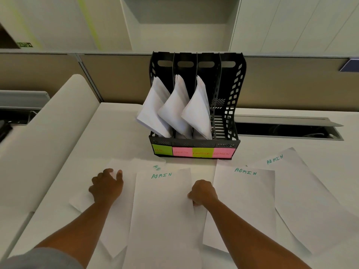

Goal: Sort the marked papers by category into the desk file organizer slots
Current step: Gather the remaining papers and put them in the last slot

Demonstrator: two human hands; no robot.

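Observation:
A black file organizer (229,121) stands at the back of the desk with coloured labels along its front. Its three left slots hold white paper bundles (174,109); the rightmost slot, labelled ADMIN, holds none. Several white sheets marked ADMIN lie in front of it. My right hand (203,192) pinches the right edge of the middle ADMIN sheet (163,210). My left hand (106,184) rests on a sheet (81,200) at the left, fingers curled, thumb raised. Two more ADMIN sheets lie to the right, one (244,200) overlapping the other (303,191).
A raised white ledge (50,133) runs along the desk's left side. An open cable tray (281,129) is cut into the desk right of the organizer. A beige partition (291,82) stands behind.

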